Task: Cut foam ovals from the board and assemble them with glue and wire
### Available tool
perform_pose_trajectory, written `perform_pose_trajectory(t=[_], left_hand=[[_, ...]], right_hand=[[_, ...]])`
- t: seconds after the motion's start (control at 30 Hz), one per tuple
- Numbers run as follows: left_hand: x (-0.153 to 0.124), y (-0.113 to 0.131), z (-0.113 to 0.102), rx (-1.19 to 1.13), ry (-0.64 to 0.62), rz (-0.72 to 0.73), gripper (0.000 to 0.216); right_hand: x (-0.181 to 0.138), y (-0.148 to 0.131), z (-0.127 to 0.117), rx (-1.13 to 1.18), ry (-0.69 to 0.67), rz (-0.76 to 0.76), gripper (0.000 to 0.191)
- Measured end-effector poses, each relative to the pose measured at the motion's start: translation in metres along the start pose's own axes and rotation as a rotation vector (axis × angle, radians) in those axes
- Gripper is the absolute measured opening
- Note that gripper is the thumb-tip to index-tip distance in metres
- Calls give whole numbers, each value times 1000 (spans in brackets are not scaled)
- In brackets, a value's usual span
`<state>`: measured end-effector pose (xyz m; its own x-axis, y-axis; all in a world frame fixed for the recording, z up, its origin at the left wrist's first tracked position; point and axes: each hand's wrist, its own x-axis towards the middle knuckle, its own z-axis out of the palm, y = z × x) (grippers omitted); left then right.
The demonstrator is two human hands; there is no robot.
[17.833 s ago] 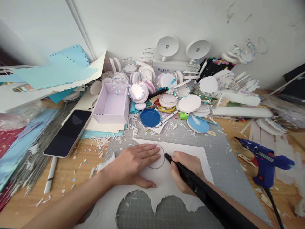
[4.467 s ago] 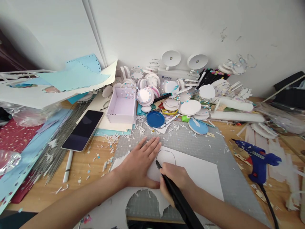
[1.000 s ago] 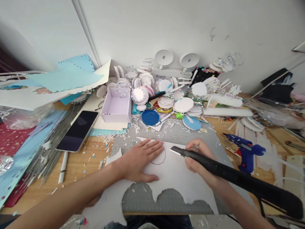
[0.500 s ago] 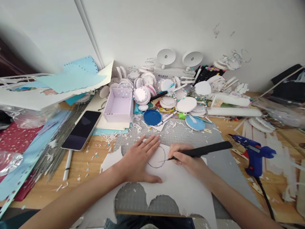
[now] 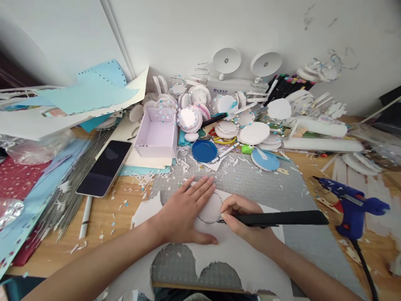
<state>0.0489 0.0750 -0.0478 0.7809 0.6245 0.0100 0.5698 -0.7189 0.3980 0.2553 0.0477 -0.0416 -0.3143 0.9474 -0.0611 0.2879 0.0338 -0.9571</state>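
Against white wall (image 5: 175, 33): wooden desk (image 5: 62, 257) under gray gridded cutting mat (image 5: 282, 192), strewn with paper shavings (image 5: 144, 181). Gripping black utility knife (image 5: 294, 218) in right hand (image 5: 246, 229), pinched close to the blade (image 5: 221, 221), tip at or just beside the lower right of a hand-drawn circle (image 5: 213, 207). Pressing down with left hand (image 5: 188, 213), palm flat, fingers spread, grasping nothing, partly over that circle. Held beneath, flat on the mat: white sheet (image 5: 230, 248). Step in hand, as judged: cutting round the drawn outline; depth of cut not discernible. Called for next, as judged: slow turn along the curve, firm left-hand pressure, fingertips clear of the edge.

Noted on materials: sheet matte, seemingly foam-like, ragged at left, with rough-rimmed rounded cut-outs along the near side. Beyond: shallow round blue lid (image 5: 204, 150), slim white marker (image 5: 226, 152), open-topped lavender box (image 5: 156, 131), glossy black smartphone (image 5: 104, 168). Farther back: layered white discs (image 5: 189, 119), some frilled. At right: blue glue gun (image 5: 352, 209), cable (image 5: 365, 261) trailing nearward.
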Motion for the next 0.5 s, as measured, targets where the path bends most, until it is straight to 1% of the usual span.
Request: perform_pose_trajectory(t=[0.1, 0.3, 0.5], left_hand=[[0, 0, 0, -5, -8, -8, 106], [0, 0, 0, -16, -11, -9, 106], [0, 0, 1, -18, 10, -6, 106]], right_hand=[[-1, 2, 0, 3, -13, 4, 6], [-3, 5, -1, 8, 8, -4, 7], [-4, 9, 2, -36, -9, -51, 7]])
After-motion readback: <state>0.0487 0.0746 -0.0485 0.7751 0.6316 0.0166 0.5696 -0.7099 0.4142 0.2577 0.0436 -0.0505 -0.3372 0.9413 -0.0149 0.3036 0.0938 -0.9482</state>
